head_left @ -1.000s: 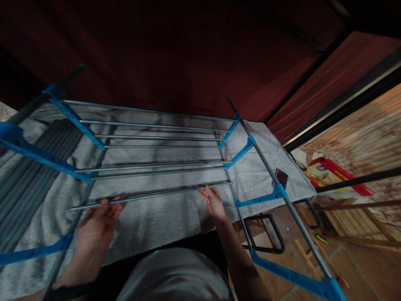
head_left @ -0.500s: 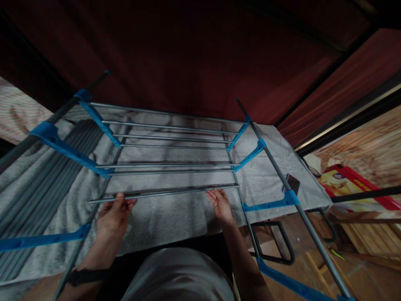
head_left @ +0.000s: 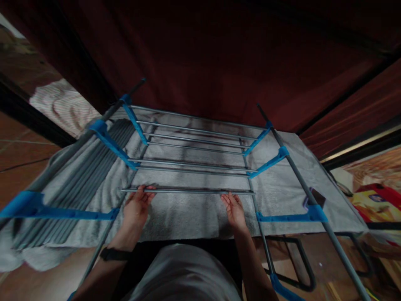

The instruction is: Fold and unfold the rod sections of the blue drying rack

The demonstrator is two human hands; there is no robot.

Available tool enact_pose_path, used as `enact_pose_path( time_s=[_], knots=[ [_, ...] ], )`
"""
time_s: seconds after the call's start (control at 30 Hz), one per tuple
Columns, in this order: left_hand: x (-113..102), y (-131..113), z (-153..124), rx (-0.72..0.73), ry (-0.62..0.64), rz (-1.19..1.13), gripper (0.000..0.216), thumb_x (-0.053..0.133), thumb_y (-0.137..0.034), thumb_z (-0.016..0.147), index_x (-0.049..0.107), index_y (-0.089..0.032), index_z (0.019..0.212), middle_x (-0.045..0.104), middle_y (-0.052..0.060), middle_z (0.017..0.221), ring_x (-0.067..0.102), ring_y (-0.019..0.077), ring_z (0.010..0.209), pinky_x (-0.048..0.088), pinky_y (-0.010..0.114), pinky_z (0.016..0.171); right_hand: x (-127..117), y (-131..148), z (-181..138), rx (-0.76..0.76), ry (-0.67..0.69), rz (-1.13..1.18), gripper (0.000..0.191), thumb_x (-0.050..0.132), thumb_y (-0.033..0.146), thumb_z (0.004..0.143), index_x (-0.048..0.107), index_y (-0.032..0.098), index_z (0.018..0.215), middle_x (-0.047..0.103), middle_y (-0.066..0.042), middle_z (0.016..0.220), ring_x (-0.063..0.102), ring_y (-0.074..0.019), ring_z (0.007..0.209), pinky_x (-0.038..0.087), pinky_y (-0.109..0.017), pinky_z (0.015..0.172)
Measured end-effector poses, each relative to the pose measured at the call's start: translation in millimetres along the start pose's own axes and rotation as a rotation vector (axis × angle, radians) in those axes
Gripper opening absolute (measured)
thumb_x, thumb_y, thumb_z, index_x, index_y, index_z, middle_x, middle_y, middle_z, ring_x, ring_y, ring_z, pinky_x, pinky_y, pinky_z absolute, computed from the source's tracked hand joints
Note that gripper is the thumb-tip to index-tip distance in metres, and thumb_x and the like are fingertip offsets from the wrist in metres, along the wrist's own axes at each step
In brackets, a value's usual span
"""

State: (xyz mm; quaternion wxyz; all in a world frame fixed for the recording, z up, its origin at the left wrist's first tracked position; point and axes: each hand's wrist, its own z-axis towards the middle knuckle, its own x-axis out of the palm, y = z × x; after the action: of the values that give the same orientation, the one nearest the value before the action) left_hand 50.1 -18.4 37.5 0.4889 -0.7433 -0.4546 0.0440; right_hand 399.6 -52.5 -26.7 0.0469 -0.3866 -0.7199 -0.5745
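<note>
A loose grey metal tube (head_left: 188,191) lies level across the frame, held near both ends. My left hand (head_left: 138,207) is closed on it toward its left end, thumb on top. Near the right end my right hand (head_left: 233,207) pinches the same tube with its fingertips. Beyond it stands a rack frame with blue plastic brackets, among them a left bracket (head_left: 114,150) and a right bracket (head_left: 269,162). Several tubes, such as one crossbar (head_left: 191,164), span between the brackets. A lower right bracket (head_left: 291,216) and a lower left bracket (head_left: 75,213) have no tube across them.
Several loose grey tubes (head_left: 84,179) lie side by side at left on the grey blanket (head_left: 184,217). A small dark box (head_left: 317,198) rests at right. A red and yellow box (head_left: 376,205) sits farther right, near a black metal chair frame (head_left: 300,255).
The view has swung left, so the rack appears farther right. The tube was slanted and is now nearly level, with its left end raised. Both hands stay on it.
</note>
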Motion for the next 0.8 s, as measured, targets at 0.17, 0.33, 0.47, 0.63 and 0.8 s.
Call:
enact_pose_path(
  time_s=[0.17, 0.33, 0.47, 0.63, 0.8],
  knots=[
    [-5, -1, 1, 0.022, 0.098, -0.032, 0.003, 0.072, -0.013, 0.094, 0.070, -0.014, 0.092, 0.077, 0.006, 0.086, 0.075, 0.0164, 0.079, 0.059, 0.028, 0.078, -11, -4, 4, -0.008, 0.010, -0.004, 0.027, 0.096, 0.034, 0.072, 0.073, 0.026, 0.082, 0.081, 0.001, 0.090, 0.080, -0.0177, 0.091, 0.063, -0.037, 0.100],
    [-9, 1, -1, 0.033, 0.145, -0.037, 0.006, 0.069, -0.012, 0.094, 0.070, -0.013, 0.100, 0.078, 0.010, 0.091, 0.077, 0.0180, 0.081, 0.059, 0.029, 0.075, -16, -5, 8, -0.008, -0.038, -0.012, 0.024, 0.094, 0.038, 0.073, 0.076, 0.026, 0.083, 0.083, 0.000, 0.098, 0.080, -0.0169, 0.096, 0.065, -0.035, 0.099],
    [-12, 1, 0, 0.088, 0.189, -0.077, 0.027, 0.079, -0.013, 0.086, 0.065, -0.019, 0.109, 0.079, 0.007, 0.094, 0.077, 0.0188, 0.086, 0.059, 0.029, 0.078, -20, -6, 8, -0.034, -0.003, -0.036, 0.018, 0.090, 0.035, 0.079, 0.078, 0.029, 0.090, 0.084, 0.000, 0.102, 0.080, -0.0167, 0.102, 0.064, -0.038, 0.102],
    [-19, -4, 10, 0.144, 0.150, -0.095, 0.030, 0.082, -0.025, 0.088, 0.061, -0.020, 0.108, 0.077, 0.005, 0.091, 0.077, 0.0187, 0.083, 0.057, 0.028, 0.073, -23, -6, 9, -0.068, 0.020, -0.029, 0.019, 0.088, 0.028, 0.078, 0.078, 0.029, 0.094, 0.085, -0.002, 0.100, 0.080, -0.0203, 0.106, 0.063, -0.045, 0.105],
    [-25, -10, 15, 0.179, 0.102, -0.073, 0.027, 0.077, -0.020, 0.090, 0.061, -0.020, 0.112, 0.076, 0.004, 0.089, 0.075, 0.0174, 0.081, 0.056, 0.026, 0.069, -23, -6, 10, -0.040, -0.014, -0.017, 0.017, 0.086, 0.024, 0.075, 0.079, 0.028, 0.089, 0.084, -0.004, 0.100, 0.080, -0.0219, 0.107, 0.060, -0.046, 0.110]
  ],
)
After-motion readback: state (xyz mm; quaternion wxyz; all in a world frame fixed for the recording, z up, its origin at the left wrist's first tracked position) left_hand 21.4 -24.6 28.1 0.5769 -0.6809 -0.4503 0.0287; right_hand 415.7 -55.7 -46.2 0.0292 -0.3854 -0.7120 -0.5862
